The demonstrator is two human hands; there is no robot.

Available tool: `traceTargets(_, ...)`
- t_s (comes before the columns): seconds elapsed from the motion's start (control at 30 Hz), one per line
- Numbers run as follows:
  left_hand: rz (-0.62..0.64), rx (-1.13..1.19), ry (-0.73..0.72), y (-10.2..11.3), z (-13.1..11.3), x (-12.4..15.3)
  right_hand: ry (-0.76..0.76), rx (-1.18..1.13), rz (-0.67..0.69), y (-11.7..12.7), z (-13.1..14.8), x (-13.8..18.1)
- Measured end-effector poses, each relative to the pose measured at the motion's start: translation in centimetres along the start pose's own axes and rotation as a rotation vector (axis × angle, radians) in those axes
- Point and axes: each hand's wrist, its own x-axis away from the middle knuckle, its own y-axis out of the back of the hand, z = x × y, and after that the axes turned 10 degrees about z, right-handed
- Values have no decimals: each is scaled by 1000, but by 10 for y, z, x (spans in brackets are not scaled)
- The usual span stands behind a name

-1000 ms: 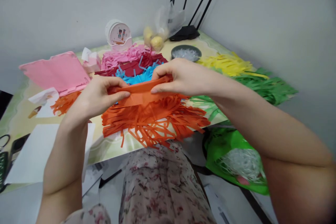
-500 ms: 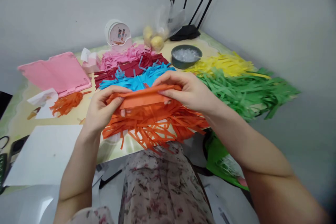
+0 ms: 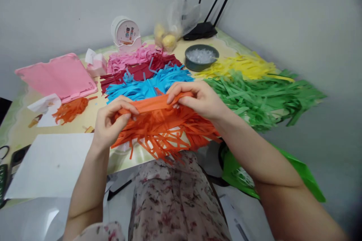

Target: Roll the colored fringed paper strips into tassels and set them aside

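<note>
Between my hands stretches an orange paper fringe [image 3: 151, 104], its uncut band rolled or folded into a narrow strip along the top. My left hand [image 3: 111, 118] pinches the band's left end between thumb and fingers. Near its right end, my right hand [image 3: 195, 99] grips the same band, fingertips pressed on it. Below the band, loose orange strips hang and spread over the table's front edge. Just behind lies a blue paper fringe [image 3: 147, 87], followed by a dark red fringe [image 3: 140, 72] and a pink fringe [image 3: 132, 58].
Green fringe [image 3: 254, 98] and yellow fringe [image 3: 240, 66] lie at the right. Behind stand a grey bowl [image 3: 201, 58], a bag of yellow fruit [image 3: 169, 41] and a black router [image 3: 200, 31]. Leftward are a pink case [image 3: 56, 77], orange scraps [image 3: 70, 110] and white paper [image 3: 51, 165].
The orange band has become narrower between my hands. My left fingers have curled further round its end, and my right fingers have shifted their hold along it. The view has tilted slightly.
</note>
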Motion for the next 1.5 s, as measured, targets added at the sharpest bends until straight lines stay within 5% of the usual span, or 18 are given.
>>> traceTargets(0.23, -125, -283, 49, -10, -1, -2, 27, 321, -65, -5, 5, 1)
traceTargets(0.43, -1, -367, 140, -6, 2, -5, -35, 488, -119, -11, 10, 5)
traceTargets(0.73, 24, 259, 217, -12, -2, 0, -78, -132, -143, -18, 6, 7)
traceTargets(1.07, -85, 460, 181, -15, 1, 2, -9, -154, -128, -21, 0, 10)
traceTargets(1.2, -93, 306, 183, -15, 3, 5, -12, -24, -142, -23, 3, 10)
traceTargets(1.4, -73, -280, 138, -15, 6, 7, -80, 355, -193, -26, 5, 11)
traceTargets(1.5, -50, -312, 156, -16, 8, 8, -95, 365, -186, -27, 3, 12)
